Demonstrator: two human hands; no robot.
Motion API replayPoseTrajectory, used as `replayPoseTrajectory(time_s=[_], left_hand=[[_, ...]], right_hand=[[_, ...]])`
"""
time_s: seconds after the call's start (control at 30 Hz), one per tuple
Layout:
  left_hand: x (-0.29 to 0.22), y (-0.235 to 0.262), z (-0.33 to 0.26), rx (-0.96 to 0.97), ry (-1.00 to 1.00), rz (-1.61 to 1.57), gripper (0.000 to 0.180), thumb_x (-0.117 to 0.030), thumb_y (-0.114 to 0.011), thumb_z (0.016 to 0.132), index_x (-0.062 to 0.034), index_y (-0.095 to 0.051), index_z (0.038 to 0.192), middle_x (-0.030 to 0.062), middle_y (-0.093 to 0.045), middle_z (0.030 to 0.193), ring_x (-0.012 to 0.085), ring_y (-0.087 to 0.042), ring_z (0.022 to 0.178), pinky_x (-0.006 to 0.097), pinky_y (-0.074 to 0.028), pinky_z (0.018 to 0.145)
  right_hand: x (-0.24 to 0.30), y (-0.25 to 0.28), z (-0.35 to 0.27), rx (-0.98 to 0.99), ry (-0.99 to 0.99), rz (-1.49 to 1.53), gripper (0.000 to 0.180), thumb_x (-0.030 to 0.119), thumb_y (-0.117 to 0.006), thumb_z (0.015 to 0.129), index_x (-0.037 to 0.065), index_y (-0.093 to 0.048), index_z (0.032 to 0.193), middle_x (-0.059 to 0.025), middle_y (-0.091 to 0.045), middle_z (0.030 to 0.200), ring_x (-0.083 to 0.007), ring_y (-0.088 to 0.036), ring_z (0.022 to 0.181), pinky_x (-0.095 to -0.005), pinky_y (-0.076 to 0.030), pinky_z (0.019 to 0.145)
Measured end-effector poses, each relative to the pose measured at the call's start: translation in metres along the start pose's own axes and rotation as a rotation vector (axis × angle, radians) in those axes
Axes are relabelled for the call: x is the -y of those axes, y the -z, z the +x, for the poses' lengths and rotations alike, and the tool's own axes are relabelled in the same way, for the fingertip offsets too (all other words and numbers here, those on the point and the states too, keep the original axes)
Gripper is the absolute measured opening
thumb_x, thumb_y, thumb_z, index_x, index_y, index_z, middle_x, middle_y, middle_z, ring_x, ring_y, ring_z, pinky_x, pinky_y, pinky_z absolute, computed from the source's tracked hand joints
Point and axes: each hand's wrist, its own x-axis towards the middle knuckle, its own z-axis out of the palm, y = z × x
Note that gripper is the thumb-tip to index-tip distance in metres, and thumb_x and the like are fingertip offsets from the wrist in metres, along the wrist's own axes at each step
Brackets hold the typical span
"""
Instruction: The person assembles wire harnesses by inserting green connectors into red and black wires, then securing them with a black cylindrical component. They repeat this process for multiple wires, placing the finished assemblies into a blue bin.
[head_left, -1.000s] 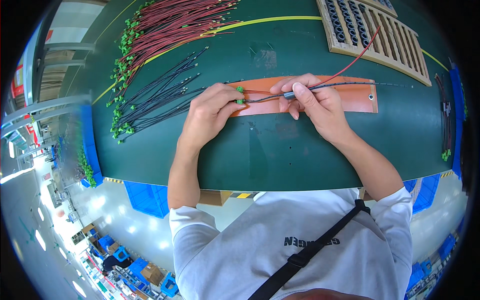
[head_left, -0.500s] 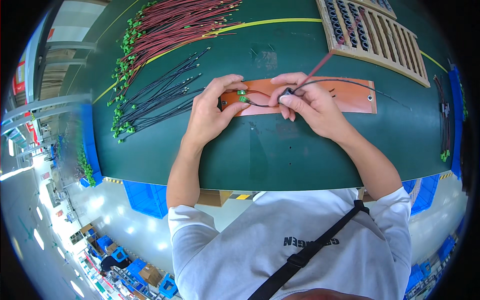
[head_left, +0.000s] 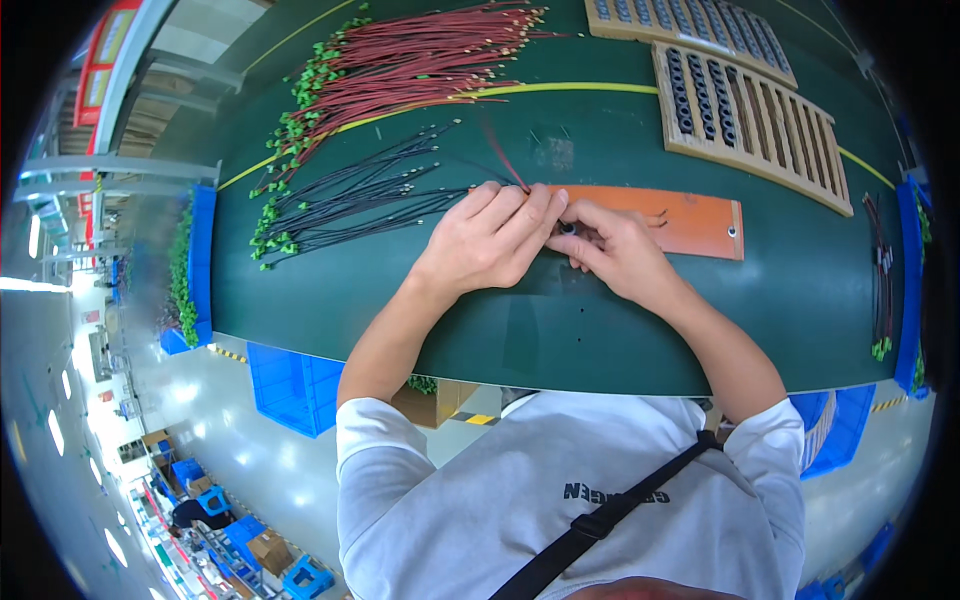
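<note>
My right hand (head_left: 622,248) is closed on a small dark ring-shaped core (head_left: 568,229), its fingers curled round it. Close against it, my left hand (head_left: 492,238) is closed too, in a pinch. From the left fingertips a red wire (head_left: 505,162) sticks up, blurred; a fainter dark wire runs off beside it. Both hands are over the left end of an orange board (head_left: 690,218), which lies flat on the green table. The wires' green connectors and the wires' path through the core are hidden by the fingers.
Red wires (head_left: 420,55) with green connectors lie at the far left, black wires (head_left: 350,212) nearer. Wooden racks (head_left: 800,140) of dark cores stand far right. A wire bundle (head_left: 882,270) lies by the right edge. Blue bins (head_left: 290,385) stand below the table's front edge.
My left hand has moved right, off the green connectors, to meet my right hand at the core. The red wire now points up-left instead of up-right. The view has shifted slightly.
</note>
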Motion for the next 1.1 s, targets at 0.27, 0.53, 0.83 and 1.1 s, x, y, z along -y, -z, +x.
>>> replayPoseTrajectory(time_s=[0.27,0.53,0.83,1.1], left_hand=[[0.065,-0.002,-0.024,-0.069,0.146,0.007,0.039,-0.004,-0.066,0.074,0.0039,-0.069,0.112,0.0139,-0.067,0.107,0.0278,-0.068,0.087,0.037,-0.057,0.072],[0.093,0.014,-0.055,0.043,0.292,0.071,0.036,0.001,-0.067,0.074,0.0011,-0.070,0.110,0.0116,-0.065,0.102,0.0271,-0.066,0.084,0.038,-0.057,0.073],[0.039,0.035,-0.039,0.058,1.191,-1.487,0.009,0.006,-0.073,0.089,0.0048,-0.069,0.096,0.0084,-0.071,0.096,0.0176,-0.072,0.085,0.029,-0.060,0.076],[-0.023,-0.005,-0.006,-0.128,1.199,-1.795,0.017,0.012,-0.071,0.087,0.0006,-0.061,0.096,0.0156,-0.071,0.100,0.0260,-0.075,0.093,0.034,-0.062,0.083]], right_hand=[[-0.004,-0.001,-0.001,0.012,-0.033,0.016,0.018,0.018,-0.069,0.099,0.002,-0.066,0.105,-0.0055,-0.068,0.075,-0.0129,-0.068,0.066,-0.0286,-0.052,0.061],[0.002,-0.001,-0.006,-0.067,0.042,-0.072,0.017,0.017,-0.066,0.100,0.000,-0.066,0.102,-0.0093,-0.070,0.086,-0.0137,-0.068,0.066,-0.0286,-0.052,0.060],[0.000,0.015,0.011,-0.102,-0.208,0.151,0.021,0.017,-0.062,0.101,-0.004,-0.063,0.097,-0.0056,-0.065,0.077,-0.0102,-0.063,0.057,-0.0280,-0.050,0.051],[-0.001,0.022,0.016,-0.072,-0.309,0.307,0.029,0.025,-0.065,0.102,-0.004,-0.062,0.097,-0.0064,-0.066,0.075,-0.0087,-0.062,0.056,-0.0239,-0.050,0.047]])
